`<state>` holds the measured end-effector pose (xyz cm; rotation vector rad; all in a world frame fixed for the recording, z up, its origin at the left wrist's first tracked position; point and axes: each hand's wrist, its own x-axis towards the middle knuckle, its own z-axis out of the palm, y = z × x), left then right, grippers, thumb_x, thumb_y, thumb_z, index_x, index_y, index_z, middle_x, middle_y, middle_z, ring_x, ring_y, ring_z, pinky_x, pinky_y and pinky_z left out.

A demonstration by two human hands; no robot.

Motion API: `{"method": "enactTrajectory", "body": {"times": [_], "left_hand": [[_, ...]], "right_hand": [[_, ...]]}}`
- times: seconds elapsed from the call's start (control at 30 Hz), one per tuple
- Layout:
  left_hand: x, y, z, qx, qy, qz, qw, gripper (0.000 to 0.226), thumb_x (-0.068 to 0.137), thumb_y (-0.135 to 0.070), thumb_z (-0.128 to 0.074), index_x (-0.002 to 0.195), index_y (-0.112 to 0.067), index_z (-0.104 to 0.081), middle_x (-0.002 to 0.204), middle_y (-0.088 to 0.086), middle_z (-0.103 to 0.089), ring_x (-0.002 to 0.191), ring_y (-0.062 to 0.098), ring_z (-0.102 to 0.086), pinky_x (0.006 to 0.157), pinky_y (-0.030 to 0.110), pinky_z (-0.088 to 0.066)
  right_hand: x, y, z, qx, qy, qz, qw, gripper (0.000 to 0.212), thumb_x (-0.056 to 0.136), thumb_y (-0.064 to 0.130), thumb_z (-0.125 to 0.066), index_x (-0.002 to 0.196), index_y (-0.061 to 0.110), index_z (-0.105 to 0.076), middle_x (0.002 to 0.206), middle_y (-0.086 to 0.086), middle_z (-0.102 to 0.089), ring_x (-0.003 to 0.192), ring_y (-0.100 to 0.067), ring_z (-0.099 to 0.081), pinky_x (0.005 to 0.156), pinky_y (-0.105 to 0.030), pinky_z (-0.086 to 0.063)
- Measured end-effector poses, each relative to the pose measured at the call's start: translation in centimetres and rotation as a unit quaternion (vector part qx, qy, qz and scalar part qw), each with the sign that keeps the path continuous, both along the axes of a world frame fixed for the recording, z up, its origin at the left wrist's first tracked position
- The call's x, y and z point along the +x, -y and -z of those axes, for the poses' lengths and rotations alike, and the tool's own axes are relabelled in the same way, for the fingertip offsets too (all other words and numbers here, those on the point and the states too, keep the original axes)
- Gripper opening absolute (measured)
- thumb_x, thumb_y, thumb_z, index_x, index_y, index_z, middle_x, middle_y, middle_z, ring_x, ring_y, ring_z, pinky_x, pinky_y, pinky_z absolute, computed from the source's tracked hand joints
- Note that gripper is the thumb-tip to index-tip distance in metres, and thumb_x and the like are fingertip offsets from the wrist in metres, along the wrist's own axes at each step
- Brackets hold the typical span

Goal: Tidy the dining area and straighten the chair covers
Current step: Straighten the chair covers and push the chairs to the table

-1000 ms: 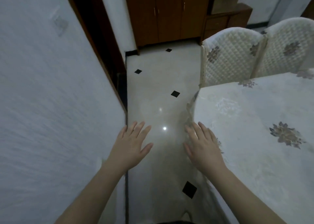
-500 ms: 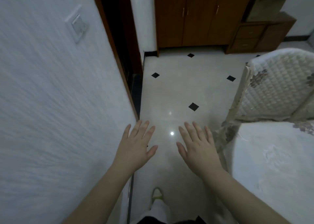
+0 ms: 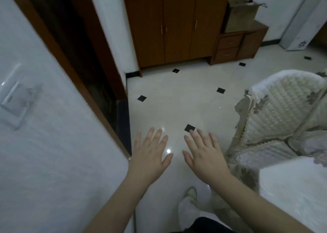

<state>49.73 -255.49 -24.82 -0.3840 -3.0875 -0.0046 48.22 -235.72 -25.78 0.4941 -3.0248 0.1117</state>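
Note:
A chair with a quilted cream cover [image 3: 276,109] printed with grey flowers stands at the right, its back toward me and its cover edge hanging loose at the left side. The table with a pale floral cloth [image 3: 292,188] fills the lower right. My left hand [image 3: 150,155] and my right hand [image 3: 205,155] float palm-down over the floor, fingers spread, holding nothing. My right hand is a short way left of the chair and not touching it.
A white wall with a switch plate [image 3: 14,100] runs along the left, ending at a dark wooden doorway [image 3: 85,59]. A brown cabinet [image 3: 175,25] and a drawer unit [image 3: 235,45] with a cardboard box stand at the back. Pale tiled floor [image 3: 177,100] lies ahead.
The view has moved forward along the passage; the table has slid off to the lower right and the chair is closer. My right hand has left the table edge. Both hands stay spread.

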Motion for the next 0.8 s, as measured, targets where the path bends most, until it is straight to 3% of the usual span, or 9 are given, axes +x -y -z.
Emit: {"method": "enactTrajectory", "body": {"times": [0.23,0.37,0.47,0.67,0.8], "left_hand": [[-14.6,-2.1,-0.5,-0.032,0.032,0.024,0.999,0.061,0.093,-0.056,-0.028,0.137,-0.02,-0.051,0.142,0.004,-0.051,0.137,0.025,-0.039,0.111,0.051,-0.016],[-23.0,-3.5,-2.4,-0.028,0.052,0.023,0.998,0.065,0.095,-0.06,-0.014,0.152,-0.03,-0.016,0.16,-0.004,-0.017,0.148,0.019,-0.005,0.117,0.046,0.004],[-29.0,-4.2,-3.5,-0.027,0.045,0.02,0.998,0.065,0.096,-0.06,-0.011,0.152,-0.031,-0.003,0.161,-0.005,-0.006,0.147,0.018,0.007,0.118,0.045,0.007],[-39.2,-6.3,-5.5,0.011,0.018,0.029,0.999,0.065,0.093,-0.058,-0.003,0.152,-0.033,-0.008,0.161,-0.007,-0.008,0.147,0.017,0.006,0.115,0.046,0.011],[-47.4,-6.8,-6.1,0.007,0.008,0.05,0.999,0.064,0.093,-0.059,-0.003,0.151,-0.034,-0.016,0.158,-0.006,-0.021,0.148,0.019,-0.007,0.114,0.049,0.007]], "right_hand": [[-13.9,-2.1,0.5,-0.031,0.0,0.063,0.998,0.053,0.092,0.046,-0.031,0.124,0.014,-0.06,0.126,-0.008,-0.062,0.124,-0.029,-0.051,0.109,-0.048,-0.028],[-21.6,-3.4,-1.0,-0.06,-0.018,0.08,0.995,0.052,0.091,0.045,-0.033,0.123,0.014,-0.061,0.124,-0.008,-0.063,0.121,-0.029,-0.054,0.106,-0.045,-0.025],[-27.2,-4.4,-1.7,-0.069,-0.028,0.078,0.994,0.051,0.09,0.044,-0.035,0.12,0.013,-0.063,0.122,-0.009,-0.064,0.118,-0.031,-0.055,0.105,-0.046,-0.028],[-36.9,-4.7,-2.8,-0.091,-0.046,0.1,0.99,0.05,0.091,0.042,-0.035,0.121,0.013,-0.063,0.122,-0.009,-0.064,0.118,-0.03,-0.056,0.104,-0.046,-0.028],[-44.6,-5.5,-1.8,-0.073,-0.042,0.134,0.987,0.053,0.091,0.043,-0.033,0.121,0.013,-0.063,0.122,-0.01,-0.064,0.117,-0.03,-0.057,0.102,-0.045,-0.028]]}}
